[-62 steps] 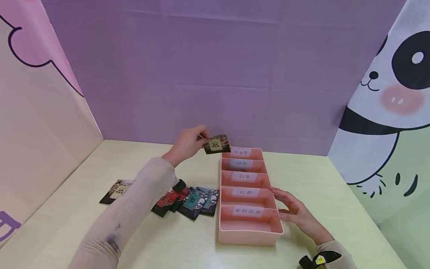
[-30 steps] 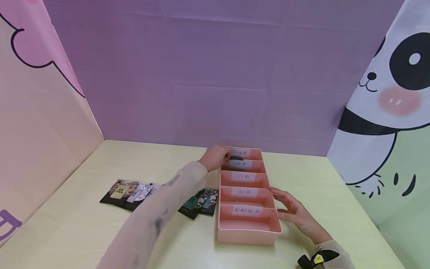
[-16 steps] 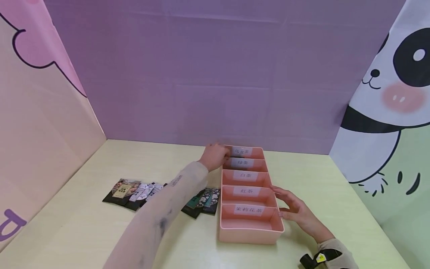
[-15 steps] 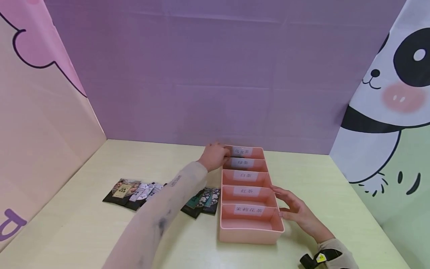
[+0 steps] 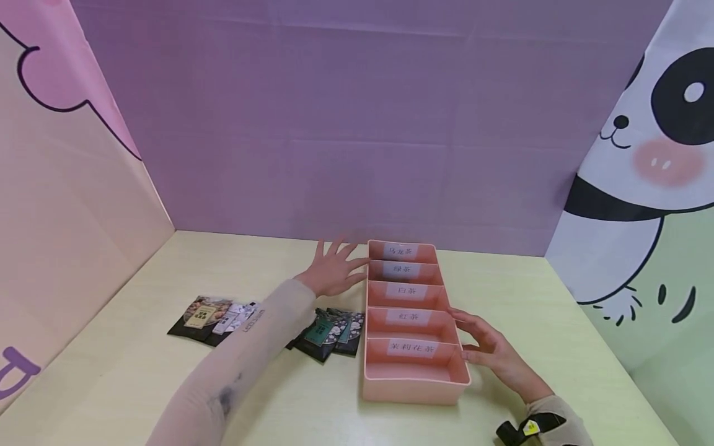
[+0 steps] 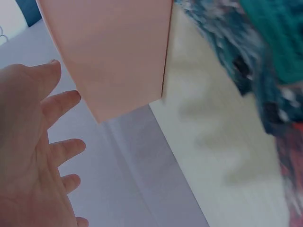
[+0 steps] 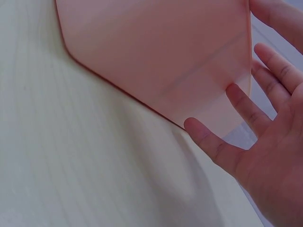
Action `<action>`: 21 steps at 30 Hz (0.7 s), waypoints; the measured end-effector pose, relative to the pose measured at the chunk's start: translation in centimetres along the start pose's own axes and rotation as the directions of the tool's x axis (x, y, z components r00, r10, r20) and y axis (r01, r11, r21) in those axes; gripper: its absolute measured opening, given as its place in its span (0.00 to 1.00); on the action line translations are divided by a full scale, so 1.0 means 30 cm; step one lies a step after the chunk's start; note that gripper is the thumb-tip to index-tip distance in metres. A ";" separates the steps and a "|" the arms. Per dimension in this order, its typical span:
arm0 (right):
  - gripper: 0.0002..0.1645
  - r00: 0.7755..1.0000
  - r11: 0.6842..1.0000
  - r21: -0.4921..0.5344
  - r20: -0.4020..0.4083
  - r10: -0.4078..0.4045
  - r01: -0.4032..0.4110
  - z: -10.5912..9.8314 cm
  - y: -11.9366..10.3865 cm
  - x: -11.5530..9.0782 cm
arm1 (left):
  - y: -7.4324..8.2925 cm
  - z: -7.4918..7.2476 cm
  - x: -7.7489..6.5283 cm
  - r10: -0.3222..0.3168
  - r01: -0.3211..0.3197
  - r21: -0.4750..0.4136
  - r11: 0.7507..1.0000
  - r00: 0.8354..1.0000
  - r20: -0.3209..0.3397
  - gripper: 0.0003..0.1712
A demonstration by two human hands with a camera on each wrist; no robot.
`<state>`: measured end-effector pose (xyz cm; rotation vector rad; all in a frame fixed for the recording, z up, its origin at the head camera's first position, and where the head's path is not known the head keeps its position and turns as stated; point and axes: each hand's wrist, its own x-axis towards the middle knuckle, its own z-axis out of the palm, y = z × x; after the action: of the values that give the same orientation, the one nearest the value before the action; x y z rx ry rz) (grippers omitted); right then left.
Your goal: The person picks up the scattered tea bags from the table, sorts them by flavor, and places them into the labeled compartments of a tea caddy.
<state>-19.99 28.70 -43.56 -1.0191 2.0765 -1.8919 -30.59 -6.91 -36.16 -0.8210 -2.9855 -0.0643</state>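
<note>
A long pink divided box stands on the table, its compartments bearing white labels with Chinese characters. Beside its far left end my left hand is spread and holds nothing, fingertips right at the wall. The left wrist view shows the fingers of this hand apart next to the box's side. My right hand touches the box's right side with extended fingers; in the right wrist view, fingertips meet the pink wall. Left of the box lie dark tea sachets with teal labels. The back compartments' floors are hidden.
Farther left lie a yellow-labelled sachet and a pale-labelled sachet, partly under the left sleeve. A blurred red sachet shows in the left wrist view. A purple backdrop rises behind the pale table.
My left hand carried a yellow-labelled tea sachet into the box's back end, let go, and drew back left with fingers spread. The sachet is out of sight. My right hand stayed put.
</note>
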 end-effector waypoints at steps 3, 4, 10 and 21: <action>0.36 1.000 1.000 0.004 0.000 0.005 -0.005 0.001 0.000 -0.002 | -0.025 0.011 -0.044 -0.011 0.011 0.006 1.000 1.000 -0.017 0.31; 0.36 1.000 1.000 0.003 -0.001 0.008 -0.008 0.000 0.001 -0.002 | -0.036 0.015 -0.059 -0.017 0.017 0.008 1.000 0.999 -0.028 0.32; 0.36 1.000 1.000 -0.001 -0.007 0.015 -0.015 0.005 0.006 -0.003 | -0.126 0.042 -0.180 -0.089 0.087 -0.023 0.996 0.990 -0.112 0.34; 0.37 0.999 0.998 -0.035 -0.030 0.044 -0.046 0.002 -0.005 -0.003 | -0.404 0.061 -0.477 -0.460 0.420 -0.311 0.852 0.886 -0.063 0.51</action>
<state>-19.83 28.69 -43.46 -0.9495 2.1376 -1.8658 -24.57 -24.53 -39.10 -0.1081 -3.0014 -0.5612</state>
